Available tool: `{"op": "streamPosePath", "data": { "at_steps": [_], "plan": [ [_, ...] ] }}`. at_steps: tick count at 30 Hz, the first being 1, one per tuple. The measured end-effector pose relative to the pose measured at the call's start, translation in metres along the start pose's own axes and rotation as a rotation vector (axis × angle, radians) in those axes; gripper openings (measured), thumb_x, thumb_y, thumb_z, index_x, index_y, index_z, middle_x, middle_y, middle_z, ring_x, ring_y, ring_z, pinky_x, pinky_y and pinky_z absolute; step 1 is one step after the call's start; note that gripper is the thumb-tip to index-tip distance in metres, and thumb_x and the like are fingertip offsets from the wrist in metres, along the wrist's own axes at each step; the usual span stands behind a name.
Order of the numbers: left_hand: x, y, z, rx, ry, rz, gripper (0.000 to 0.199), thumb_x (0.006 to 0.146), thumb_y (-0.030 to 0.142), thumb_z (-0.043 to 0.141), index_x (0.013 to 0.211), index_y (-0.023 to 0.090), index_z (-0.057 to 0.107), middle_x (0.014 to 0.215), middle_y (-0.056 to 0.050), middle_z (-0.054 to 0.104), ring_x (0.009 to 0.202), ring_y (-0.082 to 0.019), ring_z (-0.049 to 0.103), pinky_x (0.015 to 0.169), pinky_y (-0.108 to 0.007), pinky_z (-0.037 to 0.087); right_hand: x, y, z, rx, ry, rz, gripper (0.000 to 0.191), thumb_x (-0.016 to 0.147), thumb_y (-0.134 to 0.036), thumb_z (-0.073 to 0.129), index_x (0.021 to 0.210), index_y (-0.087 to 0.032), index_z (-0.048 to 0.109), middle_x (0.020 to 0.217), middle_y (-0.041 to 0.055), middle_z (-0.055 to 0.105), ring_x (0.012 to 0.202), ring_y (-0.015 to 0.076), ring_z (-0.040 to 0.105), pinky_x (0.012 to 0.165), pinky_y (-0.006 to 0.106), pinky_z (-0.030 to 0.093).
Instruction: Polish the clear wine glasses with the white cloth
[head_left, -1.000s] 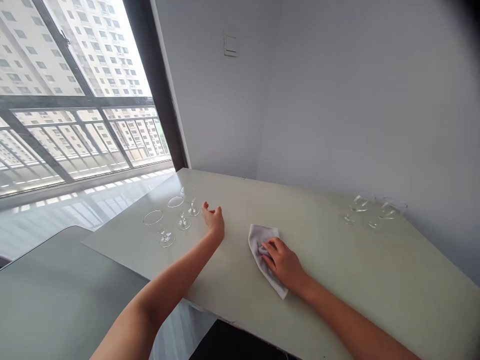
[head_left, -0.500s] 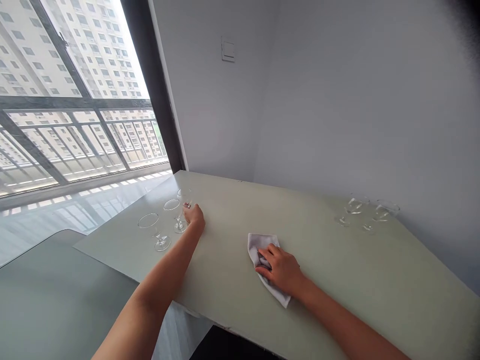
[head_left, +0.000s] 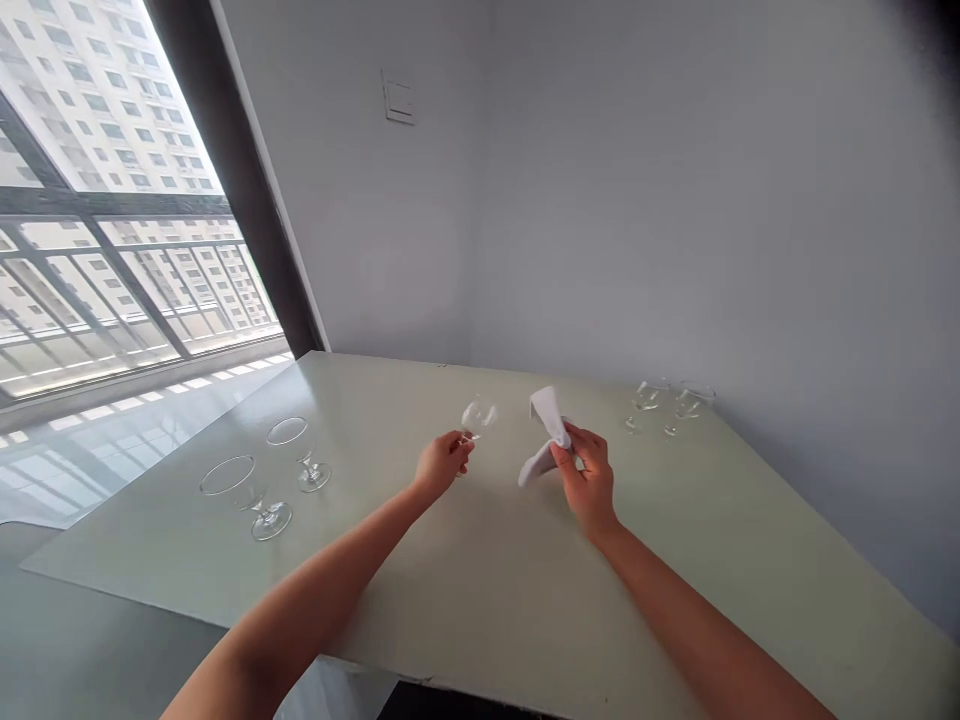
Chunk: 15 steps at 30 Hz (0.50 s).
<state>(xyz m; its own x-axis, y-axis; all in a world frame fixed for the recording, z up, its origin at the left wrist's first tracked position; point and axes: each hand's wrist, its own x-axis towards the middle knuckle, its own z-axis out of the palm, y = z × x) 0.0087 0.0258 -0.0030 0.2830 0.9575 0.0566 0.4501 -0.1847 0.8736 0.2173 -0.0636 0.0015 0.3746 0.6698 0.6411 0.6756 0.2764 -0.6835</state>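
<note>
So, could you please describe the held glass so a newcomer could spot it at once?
On the pale green table by the window, two pairs of stemmed glasses stand apart. Between them, the left hand grips a third by its stem. It alone is held, not standing.

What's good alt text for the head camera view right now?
A left hand holds a stemmed glass above a pale green table, while a right hand pinches a white cloth. Two stemmed glasses stand to the left, and two more near the wall.
</note>
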Motion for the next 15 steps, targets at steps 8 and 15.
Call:
{"op": "streamPosePath", "data": {
  "at_steps": [8,15],
  "plan": [
    [-0.028,0.015,0.031,0.773,-0.107,0.633,0.021,0.076,0.014,0.042,0.063,0.016,0.058,0.063,-0.005,0.059,0.059,-0.014,0.054,0.059,-0.027,0.036,-0.013,-0.019,0.004,-0.413,-0.359,-0.686,0.031,0.084,-0.031,0.048,0.111,-0.02,0.058,0.111,0.0073,0.06,0.12,0.0272,0.038,0.102,0.048,0.023],
    [-0.023,0.011,0.027,0.868,-0.009,1.131,0.026,0.086,0.013,0.033,0.097,0.015,0.057,0.068,-0.004,0.057,0.06,-0.013,0.052,0.059,-0.027,0.036,0.012,-0.013,-0.003,0.002,-0.556,0.109,0.039,0.086,-0.04,0.039,0.061,-0.017,0.059,0.059,0.002,0.056,0.058,0.014,0.05,0.057,0.028,0.039]
  ]
}}
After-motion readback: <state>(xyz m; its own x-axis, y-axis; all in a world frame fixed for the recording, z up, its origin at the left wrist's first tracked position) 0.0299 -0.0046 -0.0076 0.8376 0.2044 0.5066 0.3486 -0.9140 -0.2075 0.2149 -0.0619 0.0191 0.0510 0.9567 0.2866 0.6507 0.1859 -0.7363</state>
